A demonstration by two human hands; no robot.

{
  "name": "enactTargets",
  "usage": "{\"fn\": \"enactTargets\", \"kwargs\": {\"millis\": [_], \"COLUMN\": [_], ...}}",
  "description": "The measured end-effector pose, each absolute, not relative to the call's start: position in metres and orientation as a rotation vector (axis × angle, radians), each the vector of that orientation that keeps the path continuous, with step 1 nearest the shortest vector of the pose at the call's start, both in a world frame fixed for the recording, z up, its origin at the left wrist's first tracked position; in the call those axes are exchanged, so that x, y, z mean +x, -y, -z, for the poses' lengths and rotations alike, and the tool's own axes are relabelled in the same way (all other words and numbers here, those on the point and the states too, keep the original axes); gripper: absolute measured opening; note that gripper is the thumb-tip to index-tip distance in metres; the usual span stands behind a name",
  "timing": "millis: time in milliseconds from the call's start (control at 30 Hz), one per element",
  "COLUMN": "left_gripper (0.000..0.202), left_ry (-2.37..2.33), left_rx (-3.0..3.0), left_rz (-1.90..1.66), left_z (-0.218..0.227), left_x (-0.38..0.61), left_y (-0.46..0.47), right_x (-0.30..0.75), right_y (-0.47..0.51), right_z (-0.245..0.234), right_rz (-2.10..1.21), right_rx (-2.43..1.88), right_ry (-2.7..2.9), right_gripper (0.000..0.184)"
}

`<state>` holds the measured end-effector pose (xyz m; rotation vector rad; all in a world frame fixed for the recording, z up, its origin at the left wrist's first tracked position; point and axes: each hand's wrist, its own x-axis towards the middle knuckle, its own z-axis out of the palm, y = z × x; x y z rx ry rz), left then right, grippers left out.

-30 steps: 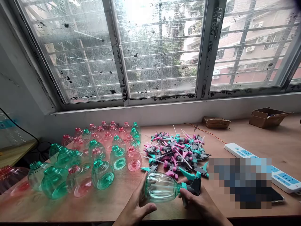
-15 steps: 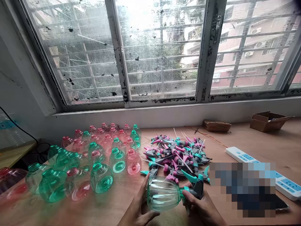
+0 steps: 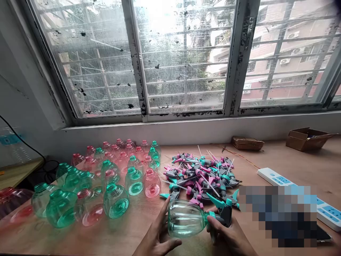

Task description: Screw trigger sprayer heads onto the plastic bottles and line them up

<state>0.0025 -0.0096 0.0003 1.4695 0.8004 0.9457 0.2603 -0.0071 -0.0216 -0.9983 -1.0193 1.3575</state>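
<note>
One green bottle (image 3: 186, 218) held sideways above table (image 3: 140, 227), long axis left–right: base cupped in left hand (image 3: 156, 233), spray head (image 3: 226, 215) at neck clasped by right hand (image 3: 229, 233).

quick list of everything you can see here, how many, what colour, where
held bottle: one, clear green, on its side between the two grips
fitted spray head: one, teal and dark grey, on the held bottle's neck
standing bottles: over twenty, pink and green, table's left side
loose spray heads: pile, too tangled to count, pink, teal, dark grey, mid-table
power strip: one, white and blue, right
pixelated item: dark, unclear, right front
cardboard boxes: two, brown, back right
wire: orange, behind power strip
table: one, brown, beneath
window: grey-framed, behind
labelled bottle: clear, blue label, far left
left grip: one, bare, at held bottle's base
right grip: one, bare, around fitted spray head
</note>
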Motion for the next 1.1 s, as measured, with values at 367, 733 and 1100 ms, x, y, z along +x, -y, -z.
{"fn": "enactTargets", "kwargs": {"millis": [367,733,1100], "left_gripper": [0.107,0.121,0.108], "left_ry": [-0.759,-0.787,-0.814], "left_rx": [1.395,1.365,1.454], "left_rz": [-0.921,-0.931,-0.895], "left_z": [-0.004,0.003,-0.002], "left_x": [0.001,-0.002,0.002], "left_y": [0.009,0.01,0.008], "right_x": [0.261,0.261,0.266], "right_y": [0.004,0.004,0.005], "right_z": [0.032,0.033,0.027], "right_rz": [-1.401,-1.408,-1.407], "right_rx": [-0.898,-0.911,-0.923], "right_ry": [1.038,1.017,1.064], "right_gripper": [0.047,0.048,0.044]}}
